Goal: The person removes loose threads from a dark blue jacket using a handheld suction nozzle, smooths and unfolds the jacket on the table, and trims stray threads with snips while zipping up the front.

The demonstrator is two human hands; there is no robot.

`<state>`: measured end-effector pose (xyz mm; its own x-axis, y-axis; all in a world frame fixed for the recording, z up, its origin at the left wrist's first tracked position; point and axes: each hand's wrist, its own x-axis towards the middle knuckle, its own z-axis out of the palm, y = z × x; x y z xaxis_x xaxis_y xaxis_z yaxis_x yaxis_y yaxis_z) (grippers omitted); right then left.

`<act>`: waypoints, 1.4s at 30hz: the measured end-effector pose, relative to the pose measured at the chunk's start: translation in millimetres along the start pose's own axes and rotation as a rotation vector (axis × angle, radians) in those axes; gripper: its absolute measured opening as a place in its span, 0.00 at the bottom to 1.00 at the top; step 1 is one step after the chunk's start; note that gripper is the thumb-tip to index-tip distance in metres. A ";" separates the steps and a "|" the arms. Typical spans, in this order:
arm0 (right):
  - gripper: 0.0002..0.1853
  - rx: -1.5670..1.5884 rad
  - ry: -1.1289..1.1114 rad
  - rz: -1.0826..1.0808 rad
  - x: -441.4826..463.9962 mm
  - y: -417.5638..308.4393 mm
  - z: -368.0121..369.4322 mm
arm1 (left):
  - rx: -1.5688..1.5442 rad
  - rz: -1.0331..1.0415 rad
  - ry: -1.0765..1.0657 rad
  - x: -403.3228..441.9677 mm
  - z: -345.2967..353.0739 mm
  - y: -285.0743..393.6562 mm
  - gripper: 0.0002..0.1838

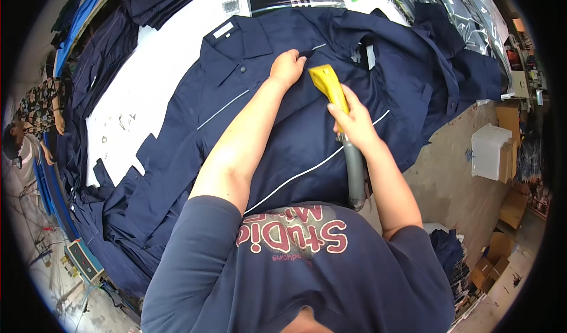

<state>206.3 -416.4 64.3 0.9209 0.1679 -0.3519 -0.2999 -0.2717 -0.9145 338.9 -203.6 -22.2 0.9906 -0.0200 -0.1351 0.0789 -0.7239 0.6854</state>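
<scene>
Item 1: navy garment. Lies in the middle of the counter, collar at the far side with its label face up, body reaching near to the person's front. Pale piping crosses it. Spread broadly, apparently so that both hands can reach the front panels; the cloth shows soft folds.

Item 2: left hand. Fingers curled closed at the front of the garment, seemingly with a fold of cloth in hold; the fingertips are partly hidden. The grip probably steadies the cloth close to the tool.

Item 3: right hand. Fingers closed around the handle of item 4, thumb along its near side, a hold that would allow the head to be aimed.

Item 4: yellow nozzle. Wide end points far and left, just beside the left hand; contact with the cloth cannot be told. A dark grey hose runs near from the handle, beside the body, likely leaving the work area less obstructed.

Item 5: surroundings. Dark garments along the left edge; plastic-wrapped goods far right; white box on the right; another person far left.
</scene>
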 end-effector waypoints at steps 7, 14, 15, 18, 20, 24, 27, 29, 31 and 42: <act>0.35 0.145 0.210 -0.210 35.6 -21.7 7.8 | -0.005 0.480 0.040 -47.8 -9.6 -43.8 0.11; 0.34 0.159 -0.031 -0.105 6.9 -32.1 27.4 | 0.116 0.143 0.457 -113.7 -32.6 -108.6 0.24; 0.34 0.157 -0.052 -0.118 5.5 -32.3 34.9 | 0.046 0.158 0.360 -116.4 -38.0 -111.6 0.24; 0.34 0.125 -0.106 -0.110 5.7 -34.6 55.0 | -0.094 0.212 0.104 -125.1 -43.6 -109.6 0.24; 0.35 0.077 -0.144 -0.101 6.0 -37.3 61.5 | 0.008 0.266 0.125 -131.3 -40.3 -100.4 0.25; 0.35 -0.010 -0.182 -0.098 11.9 -48.1 68.8 | 0.246 0.299 0.219 -142.2 -29.5 -89.5 0.25; 0.33 -0.039 -0.200 -0.153 31.7 -62.9 74.1 | 0.284 0.228 0.182 -131.5 -30.9 -78.9 0.27; 0.33 -0.039 -0.198 -0.171 48.7 -75.8 81.0 | 0.328 0.189 0.179 -119.8 -29.1 -72.4 0.29; 0.32 -0.047 -0.201 -0.219 73.2 -82.7 89.3 | 0.398 0.234 0.224 -111.2 -19.3 -70.3 0.29; 0.31 -0.308 -0.343 -0.139 175.4 -109.2 133.8 | 0.409 0.224 0.202 -104.9 -11.2 -67.8 0.31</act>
<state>367.3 -230.4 75.8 0.7962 0.5114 -0.3233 -0.0440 -0.4840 -0.8740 230.9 -144.7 -46.5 0.9832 -0.1014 0.1521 -0.1483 -0.9288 0.3395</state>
